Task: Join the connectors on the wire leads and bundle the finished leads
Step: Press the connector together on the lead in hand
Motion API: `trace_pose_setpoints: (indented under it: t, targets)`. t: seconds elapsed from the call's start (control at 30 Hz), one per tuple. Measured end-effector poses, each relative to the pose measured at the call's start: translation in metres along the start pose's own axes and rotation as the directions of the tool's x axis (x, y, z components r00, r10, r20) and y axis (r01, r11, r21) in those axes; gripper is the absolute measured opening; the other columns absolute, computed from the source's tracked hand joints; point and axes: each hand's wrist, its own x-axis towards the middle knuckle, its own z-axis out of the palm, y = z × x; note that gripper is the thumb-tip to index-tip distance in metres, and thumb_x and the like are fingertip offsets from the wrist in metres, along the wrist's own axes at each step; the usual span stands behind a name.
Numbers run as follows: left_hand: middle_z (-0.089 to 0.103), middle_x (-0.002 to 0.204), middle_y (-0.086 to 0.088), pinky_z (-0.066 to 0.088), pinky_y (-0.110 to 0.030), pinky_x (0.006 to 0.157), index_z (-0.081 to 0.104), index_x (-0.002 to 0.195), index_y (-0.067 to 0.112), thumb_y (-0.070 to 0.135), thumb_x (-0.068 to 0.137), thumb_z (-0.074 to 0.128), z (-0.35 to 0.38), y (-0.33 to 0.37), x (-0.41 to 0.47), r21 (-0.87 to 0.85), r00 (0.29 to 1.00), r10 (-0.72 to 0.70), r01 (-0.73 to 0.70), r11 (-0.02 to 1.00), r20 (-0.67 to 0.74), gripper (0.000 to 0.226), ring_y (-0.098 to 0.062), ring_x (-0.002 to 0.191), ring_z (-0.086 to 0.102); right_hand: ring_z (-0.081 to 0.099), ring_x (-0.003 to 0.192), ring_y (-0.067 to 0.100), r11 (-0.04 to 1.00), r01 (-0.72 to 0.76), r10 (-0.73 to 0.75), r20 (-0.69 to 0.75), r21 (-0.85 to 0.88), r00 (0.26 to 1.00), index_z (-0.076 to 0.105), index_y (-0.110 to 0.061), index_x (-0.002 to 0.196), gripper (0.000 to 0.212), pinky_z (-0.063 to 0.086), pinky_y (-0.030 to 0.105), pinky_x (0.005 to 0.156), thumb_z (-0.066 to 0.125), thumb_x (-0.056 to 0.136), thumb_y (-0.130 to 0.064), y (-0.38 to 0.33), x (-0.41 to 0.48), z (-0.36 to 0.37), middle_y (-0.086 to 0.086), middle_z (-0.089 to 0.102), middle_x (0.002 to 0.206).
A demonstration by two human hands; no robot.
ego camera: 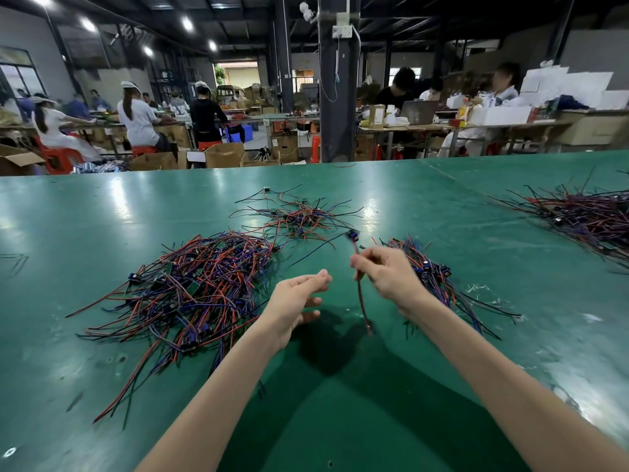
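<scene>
My right hand (pixel 386 272) pinches a red-and-black wire lead (pixel 360 294) above the green table (pixel 102 216). The lead's blue connector (pixel 352 236) sticks up above the fingers and its tail hangs down toward the table. My left hand (pixel 297 299) is just left of it, fingers loosely apart and holding nothing. A big heap of red, blue and black leads with small boards (pixel 190 287) lies to the left. A smaller pile (pixel 296 218) sits further back. Another pile of leads (pixel 432 274) lies under and behind my right hand.
A fourth heap of leads (pixel 589 219) lies at the far right of the table. Beyond the table's far edge stand a dark pillar (pixel 338 97), cardboard boxes and benches with several seated people.
</scene>
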Motion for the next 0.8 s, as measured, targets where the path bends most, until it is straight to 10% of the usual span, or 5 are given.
trace_pose_setpoints:
  t: [0.13, 0.4, 0.53, 0.8]
  targets:
    - [0.063, 0.09, 0.008, 0.045, -0.016, 0.052, 0.071, 0.097, 0.016, 0.031, 0.094, 0.056, 0.0, 0.001, -0.001, -0.013, 0.999, -0.012, 0.013, 1.0, 0.031, 0.021, -0.006, 0.065, 0.05, 0.054, 0.06, 0.013, 0.98, -0.044, -0.001, -0.224, -0.196, 0.975, 0.068, -0.01, 0.077, 0.016, 0.042, 0.027, 0.062, 0.065, 0.09, -0.019, 0.007, 0.018, -0.037, 0.0, 0.064, 0.063]
    - [0.066, 0.09, 0.007, 0.047, -0.016, 0.052, 0.071, 0.097, 0.015, 0.027, 0.095, 0.055, 0.001, -0.001, -0.001, 0.018, 0.997, -0.028, 0.027, 0.999, 0.073, 0.021, -0.007, 0.064, 0.051, 0.044, 0.055, 0.02, 0.736, -0.422, 0.326, -0.268, -0.53, 0.906, 0.067, 0.01, 0.086, 0.027, 0.033, 0.027, 0.054, 0.069, 0.084, -0.017, 0.02, 0.016, -0.068, 0.01, 0.052, 0.058]
    - [0.067, 0.092, 0.006, 0.047, -0.015, 0.052, 0.071, 0.097, 0.015, 0.025, 0.095, 0.055, 0.001, -0.001, -0.002, 0.028, 0.996, -0.033, 0.031, 0.999, 0.086, 0.019, -0.006, 0.064, 0.051, 0.061, 0.083, 0.028, 0.668, -0.444, 0.342, -0.283, -0.597, 0.896, 0.066, 0.004, 0.083, 0.026, 0.045, 0.031, 0.072, 0.074, 0.08, -0.021, 0.019, 0.018, -0.068, 0.014, 0.064, 0.081]
    - [0.068, 0.079, 0.001, 0.043, -0.013, 0.049, 0.07, 0.094, 0.011, 0.008, 0.092, 0.058, 0.004, -0.006, -0.003, 0.107, 0.991, 0.003, -0.018, 0.994, 0.136, 0.012, -0.003, 0.055, 0.052, 0.058, 0.083, 0.032, 0.484, -0.401, 0.093, -0.41, -0.778, 0.908, 0.053, -0.008, 0.073, 0.022, 0.042, 0.031, 0.068, 0.061, 0.084, -0.026, 0.02, 0.013, -0.06, 0.016, 0.063, 0.094]
